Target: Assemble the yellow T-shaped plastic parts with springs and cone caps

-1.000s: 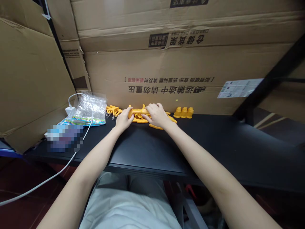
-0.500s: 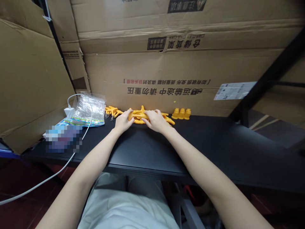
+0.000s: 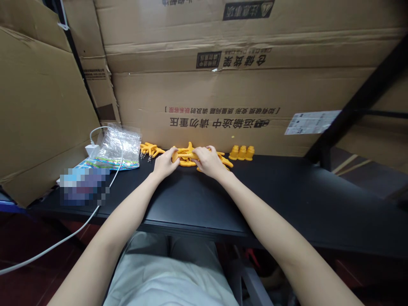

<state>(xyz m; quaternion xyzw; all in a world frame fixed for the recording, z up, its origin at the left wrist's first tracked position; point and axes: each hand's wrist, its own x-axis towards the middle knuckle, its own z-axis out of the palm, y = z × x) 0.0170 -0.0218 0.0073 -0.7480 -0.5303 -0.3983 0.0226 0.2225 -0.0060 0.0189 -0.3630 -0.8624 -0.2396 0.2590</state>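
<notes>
A yellow piece (image 3: pixel 186 156) lies level between the hands over the black tabletop (image 3: pixel 204 195), with the fingers of the left hand (image 3: pixel 165 164) closed on its left end and those of the right hand (image 3: pixel 208 161) curled around its right end, partly hidden. Just beyond and below it are branching yellow parts (image 3: pixel 190 147). Farther out stand 3 knobbly yellow figures (image 3: pixel 242 153) to the right, a clear plastic bag (image 3: pixel 119 144) to the left and printed cardboard (image 3: pixel 204 89) behind.
</notes>
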